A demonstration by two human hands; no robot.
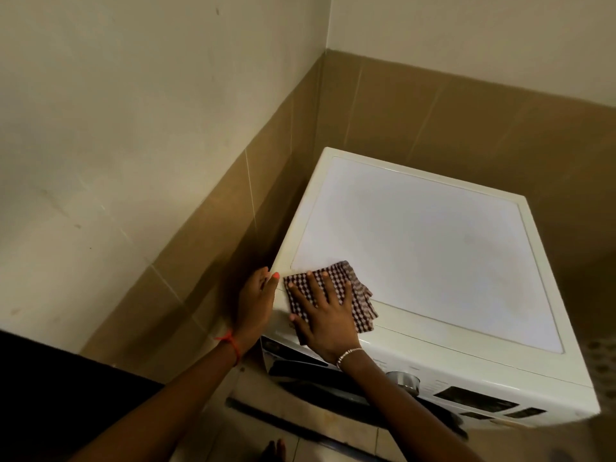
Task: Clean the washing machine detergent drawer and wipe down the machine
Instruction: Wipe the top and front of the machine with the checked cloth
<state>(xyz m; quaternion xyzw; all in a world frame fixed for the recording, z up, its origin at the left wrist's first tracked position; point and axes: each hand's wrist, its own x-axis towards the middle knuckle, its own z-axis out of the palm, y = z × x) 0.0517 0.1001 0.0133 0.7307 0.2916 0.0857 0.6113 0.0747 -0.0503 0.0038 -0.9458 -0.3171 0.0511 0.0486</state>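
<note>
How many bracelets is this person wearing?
2: a red thread round the left wrist, a silvery bracelet round the right wrist. Upper arms are out of view.

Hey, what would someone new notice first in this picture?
The white washing machine fills the right half, tucked against a brown tiled wall. At its near left corner the right hand presses flat on a checked cloth, while the left hand rests against the machine's left side.
</note>
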